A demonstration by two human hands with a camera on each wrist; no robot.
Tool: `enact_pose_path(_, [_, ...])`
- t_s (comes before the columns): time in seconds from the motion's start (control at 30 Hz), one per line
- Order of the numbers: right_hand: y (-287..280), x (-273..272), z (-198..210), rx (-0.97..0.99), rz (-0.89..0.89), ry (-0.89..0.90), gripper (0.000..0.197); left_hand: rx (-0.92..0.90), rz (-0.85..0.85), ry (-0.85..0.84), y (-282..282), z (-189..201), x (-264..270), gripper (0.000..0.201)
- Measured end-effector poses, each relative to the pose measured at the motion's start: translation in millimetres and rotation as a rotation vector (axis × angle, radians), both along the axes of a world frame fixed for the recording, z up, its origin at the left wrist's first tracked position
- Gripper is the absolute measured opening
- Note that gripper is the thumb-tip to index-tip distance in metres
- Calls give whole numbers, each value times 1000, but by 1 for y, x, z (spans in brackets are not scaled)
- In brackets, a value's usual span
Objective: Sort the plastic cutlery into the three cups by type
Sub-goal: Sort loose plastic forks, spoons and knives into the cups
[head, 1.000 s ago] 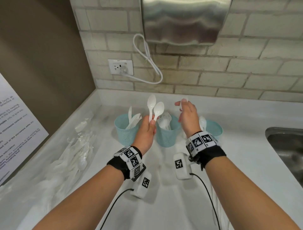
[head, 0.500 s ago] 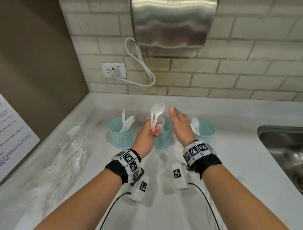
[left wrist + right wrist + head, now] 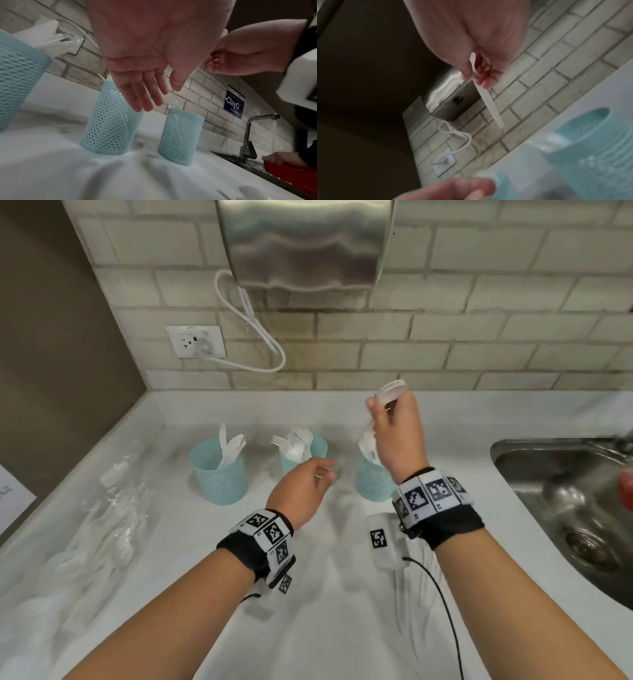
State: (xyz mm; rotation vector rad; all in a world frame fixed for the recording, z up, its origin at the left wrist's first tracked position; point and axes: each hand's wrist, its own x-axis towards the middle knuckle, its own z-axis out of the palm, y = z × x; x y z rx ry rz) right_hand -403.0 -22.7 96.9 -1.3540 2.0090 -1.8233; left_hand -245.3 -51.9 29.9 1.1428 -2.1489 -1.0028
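Observation:
Three blue mesh cups stand in a row on the counter: the left cup [image 3: 219, 474] holds knives, the middle cup [image 3: 317, 448] forks, the right cup [image 3: 370, 481] spoons. My right hand [image 3: 378, 410] pinches white plastic spoons [image 3: 392, 391] above the right cup, bowls up. In the right wrist view a spoon handle [image 3: 488, 102] points down from my fingers [image 3: 485, 81] toward the cup [image 3: 590, 148]. My left hand [image 3: 323, 472] hovers in front of the middle cup [image 3: 111, 121], its fingers [image 3: 147, 97] straight and empty.
A heap of clear wrappers and wrapped cutlery [image 3: 102, 529] lies on the counter at the left. A steel sink [image 3: 565, 508] with a faucet [image 3: 248, 135] is at the right, where another person's hand holds a red bowl [image 3: 288, 174]. A hand dryer [image 3: 301, 244] hangs on the wall.
The spoons went from my left hand to my right hand, which moved right, over the right cup. My left hand dropped lower and now holds nothing.

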Motion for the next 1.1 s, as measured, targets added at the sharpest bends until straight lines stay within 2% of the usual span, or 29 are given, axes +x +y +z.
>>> enact_pose_path(0.07, [3,-16,1,21,-92,39,27,18,13,-20,7,-4,-1,31])
enact_pose_path(0.13, [4,-27,-4,161,-128,20,28,44,18,-62,14,-9,-4,32])
enact_pose_path(0.27, [7,-43,-22,437,-62,21,30,83,-19,-179,29,-18,-14,33])
enact_pose_path(0.37, [24,-48,-27,481,-1,-91,53,113,-86,-298,41,-26,-24,39])
enact_pose_path(0.43, [42,-52,-31,459,-16,-67,59,148,-133,-384,49,-34,-31,48])
enact_pose_path(0.5, [62,-57,-36,431,-59,-48,50,190,-188,-478,59,-40,-40,63])
enact_pose_path(0.53, [72,-60,-40,438,-74,-43,39,204,-213,-524,65,-42,-43,70])
enact_pose_path(0.6, [91,-67,-49,538,-87,-30,20,220,-243,-583,77,-44,-50,83])
enact_pose_path(0.77, [137,-81,-85,910,-113,37,26,204,-284,-662,101,-47,-64,111])
enact_pose_path(0.9, [160,-72,-103,1165,-101,14,37,137,-300,-679,108,-48,-71,105])
enact_pose_path(1.03, [159,-58,-107,1138,-24,57,40,211,-269,-641,104,-45,-71,87])
enact_pose_path(1.1, [155,-47,-109,1111,22,18,39,247,-253,-593,103,-44,-71,75])
